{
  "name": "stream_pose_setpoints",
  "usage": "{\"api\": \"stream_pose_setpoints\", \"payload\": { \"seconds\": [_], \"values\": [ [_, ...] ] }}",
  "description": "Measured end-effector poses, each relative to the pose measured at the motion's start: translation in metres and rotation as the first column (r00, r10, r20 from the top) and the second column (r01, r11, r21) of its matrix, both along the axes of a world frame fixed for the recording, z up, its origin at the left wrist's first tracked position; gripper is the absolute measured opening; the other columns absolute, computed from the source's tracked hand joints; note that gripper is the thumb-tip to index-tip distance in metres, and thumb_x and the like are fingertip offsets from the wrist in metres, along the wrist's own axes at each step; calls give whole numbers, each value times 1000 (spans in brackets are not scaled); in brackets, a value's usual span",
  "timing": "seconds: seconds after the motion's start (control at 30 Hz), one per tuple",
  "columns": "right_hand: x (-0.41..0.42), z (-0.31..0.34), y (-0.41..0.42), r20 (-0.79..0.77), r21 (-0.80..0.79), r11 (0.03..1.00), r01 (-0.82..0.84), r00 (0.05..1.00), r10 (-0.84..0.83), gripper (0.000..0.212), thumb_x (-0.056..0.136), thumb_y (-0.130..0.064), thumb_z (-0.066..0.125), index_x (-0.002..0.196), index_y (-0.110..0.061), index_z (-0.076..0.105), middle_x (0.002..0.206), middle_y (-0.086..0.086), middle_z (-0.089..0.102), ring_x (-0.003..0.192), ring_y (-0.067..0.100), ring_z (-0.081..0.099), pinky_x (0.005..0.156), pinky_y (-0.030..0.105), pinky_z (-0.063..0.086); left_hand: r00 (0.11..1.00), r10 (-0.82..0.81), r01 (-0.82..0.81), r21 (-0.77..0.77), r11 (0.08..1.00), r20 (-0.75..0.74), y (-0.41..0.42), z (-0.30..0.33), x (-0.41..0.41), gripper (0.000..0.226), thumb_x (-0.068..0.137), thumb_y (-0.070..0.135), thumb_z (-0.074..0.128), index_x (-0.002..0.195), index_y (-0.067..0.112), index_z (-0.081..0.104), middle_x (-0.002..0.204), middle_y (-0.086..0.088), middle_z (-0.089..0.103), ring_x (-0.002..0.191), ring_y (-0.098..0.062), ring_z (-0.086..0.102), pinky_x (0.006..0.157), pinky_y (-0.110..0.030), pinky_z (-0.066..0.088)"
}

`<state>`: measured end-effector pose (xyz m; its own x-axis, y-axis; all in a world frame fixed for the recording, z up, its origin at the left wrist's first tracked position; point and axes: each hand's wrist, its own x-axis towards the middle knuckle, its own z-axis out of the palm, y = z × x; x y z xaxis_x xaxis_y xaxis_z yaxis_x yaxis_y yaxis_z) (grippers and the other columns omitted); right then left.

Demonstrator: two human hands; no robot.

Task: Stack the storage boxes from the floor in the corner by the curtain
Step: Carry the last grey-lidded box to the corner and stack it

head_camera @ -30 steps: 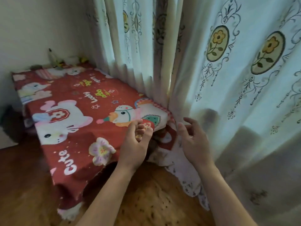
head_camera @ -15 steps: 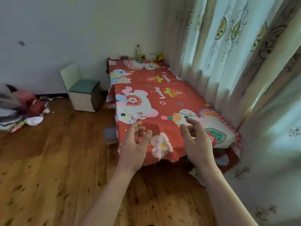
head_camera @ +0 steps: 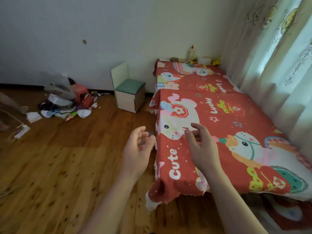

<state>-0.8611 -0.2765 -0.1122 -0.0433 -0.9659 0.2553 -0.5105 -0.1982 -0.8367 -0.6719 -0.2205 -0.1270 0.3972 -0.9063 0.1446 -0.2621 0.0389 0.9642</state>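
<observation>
A low platform draped in a red cartoon-print cloth (head_camera: 228,125) runs along the curtain (head_camera: 276,68) toward the far corner; what lies under the cloth is hidden. My left hand (head_camera: 137,149) hovers over the wooden floor just left of the cloth's edge, fingers loosely curled, holding nothing. Over the cloth's near left part my right hand (head_camera: 200,146) floats with relaxed fingers, also empty. A small grey object (head_camera: 149,133) on the floor peeks out behind my left fingers.
A small white box stool with a green seat (head_camera: 129,93) stands by the wall left of the platform. A pile of clothes and bags (head_camera: 65,102) lies on the floor at left. A bottle (head_camera: 191,52) and small items sit at the far corner. A cable (head_camera: 21,130) lies far left.
The view has swung left, away from the curtain, bringing the stool, the clothes pile and more floor into sight. Both hands stay raised and empty, now nearer the cloth's left edge.
</observation>
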Motion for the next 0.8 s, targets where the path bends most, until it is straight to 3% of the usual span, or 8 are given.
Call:
{"api": "stream_pose_setpoints", "payload": {
  "seconds": [0.23,0.4,0.6,0.8],
  "values": [
    [34,-1,-89,23,33,998,-49,999,48,36,97,-41,56,130,-26,55,85,-17,62,82,-10,57,57,8,43,999,51,-51,51,997,16,-80,-7,31,42,88,58,56,126,44,47,115,25,58,104,11,53,71,2,41],
    [57,-1,-134,5,43,996,-82,997,82,37,98,-44,54,132,-28,53,89,-17,60,82,-3,59,63,19,44,997,73,-73,47,996,16,-118,-7,54,44,84,65,53,124,49,47,114,27,58,104,12,53,73,-1,42],
    [94,-5,-165,-10,53,994,-99,995,100,36,97,-44,54,131,-29,54,90,-16,62,81,0,60,59,13,40,994,113,-113,48,992,-2,-140,-12,92,41,86,59,55,125,46,49,114,23,60,105,10,54,74,-1,42],
    [140,-21,-193,-21,102,987,-121,992,124,33,97,-45,54,127,-33,52,94,-13,63,86,9,64,68,26,55,995,102,-101,96,990,-9,-170,-25,138,37,91,52,57,125,45,48,118,21,59,106,6,55,74,-4,42]
  ]
}}
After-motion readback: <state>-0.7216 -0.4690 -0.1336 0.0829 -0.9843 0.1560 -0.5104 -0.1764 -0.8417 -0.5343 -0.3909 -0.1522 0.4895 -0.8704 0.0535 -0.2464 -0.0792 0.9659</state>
